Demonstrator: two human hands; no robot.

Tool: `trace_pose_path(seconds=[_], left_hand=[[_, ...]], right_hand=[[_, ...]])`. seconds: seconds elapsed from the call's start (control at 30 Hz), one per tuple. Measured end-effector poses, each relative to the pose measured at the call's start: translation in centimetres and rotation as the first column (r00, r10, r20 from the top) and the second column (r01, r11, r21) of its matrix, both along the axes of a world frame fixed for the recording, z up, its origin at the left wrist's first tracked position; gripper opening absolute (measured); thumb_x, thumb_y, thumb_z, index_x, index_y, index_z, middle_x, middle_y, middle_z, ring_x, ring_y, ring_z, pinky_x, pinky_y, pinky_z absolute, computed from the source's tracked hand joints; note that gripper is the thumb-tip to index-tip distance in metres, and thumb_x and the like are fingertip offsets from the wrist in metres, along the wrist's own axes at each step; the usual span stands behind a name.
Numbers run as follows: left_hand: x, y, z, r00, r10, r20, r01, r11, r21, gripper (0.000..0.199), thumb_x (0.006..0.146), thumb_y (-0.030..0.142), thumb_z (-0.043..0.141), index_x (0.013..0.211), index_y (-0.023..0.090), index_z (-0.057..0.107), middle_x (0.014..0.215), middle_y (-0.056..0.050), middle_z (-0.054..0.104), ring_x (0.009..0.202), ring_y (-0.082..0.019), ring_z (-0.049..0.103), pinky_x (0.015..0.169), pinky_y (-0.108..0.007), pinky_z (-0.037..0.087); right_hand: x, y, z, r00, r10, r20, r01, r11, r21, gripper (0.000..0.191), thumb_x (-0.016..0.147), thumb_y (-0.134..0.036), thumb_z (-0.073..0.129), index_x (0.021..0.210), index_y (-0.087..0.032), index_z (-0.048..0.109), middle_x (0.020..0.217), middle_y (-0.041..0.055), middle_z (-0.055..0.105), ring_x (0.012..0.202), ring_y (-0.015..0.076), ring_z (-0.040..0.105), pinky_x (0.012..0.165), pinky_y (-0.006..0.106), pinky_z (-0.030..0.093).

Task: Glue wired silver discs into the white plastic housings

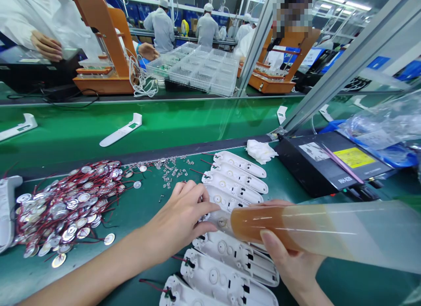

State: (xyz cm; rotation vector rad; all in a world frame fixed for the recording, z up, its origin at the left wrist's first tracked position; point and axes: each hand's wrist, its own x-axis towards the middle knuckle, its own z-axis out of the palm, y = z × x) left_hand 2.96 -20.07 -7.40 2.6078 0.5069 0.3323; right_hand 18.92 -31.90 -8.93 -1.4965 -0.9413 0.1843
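Observation:
My right hand [292,257] is wrapped round a clear glue dispensing cartridge [263,220], filled with amber stuff near its tip and pale behind. The tip points left over a row of white plastic housings [226,246] lying side by side, several with red wires at one end. Close to the tip, my left hand [189,209] has its thumb and index finger bent together at the end of one housing. What sits between those fingers is hidden. Left of this hand lies a heap of round metal discs with red wires [72,209].
Small metal parts [174,167] lie scattered behind my left hand. A black box [335,161] and crumpled white tissue [261,151] stand right. Beyond runs a green conveyor belt [184,121] carrying white pieces [121,131]. Co-workers' hands [48,46], orange fixtures [108,47] and a clear tray [200,69] are across.

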Motion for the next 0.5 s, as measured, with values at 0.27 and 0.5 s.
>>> trace_pose_path(seconds=[0.27,0.5], left_hand=[[0.12,0.06,-0.10,1.000,0.002,0.008,-0.002,1.000,0.000,0.033,0.075,0.022,0.071,0.107,0.025,0.059,0.090,-0.001,0.050,0.084,-0.018,0.040,0.072,-0.031,0.029],[-0.13,0.03,-0.14,1.000,0.001,0.002,-0.001,1.000,-0.010,0.033,0.076,0.022,0.070,0.107,0.026,0.059,0.090,-0.001,0.049,0.084,-0.018,0.041,0.072,-0.031,0.029]], right_hand=[[0.16,0.21,0.56,0.998,-0.023,0.054,0.022,0.999,0.027,0.026,0.072,-0.037,0.066,0.090,-0.021,0.056,0.085,0.0028,0.058,0.074,0.0177,0.056,0.073,0.037,0.047],[0.39,0.07,0.42,0.996,-0.067,0.053,0.066,0.998,0.013,0.026,0.070,-0.038,0.067,0.088,-0.022,0.057,0.083,0.0023,0.057,0.074,0.0186,0.057,0.074,0.038,0.045]])
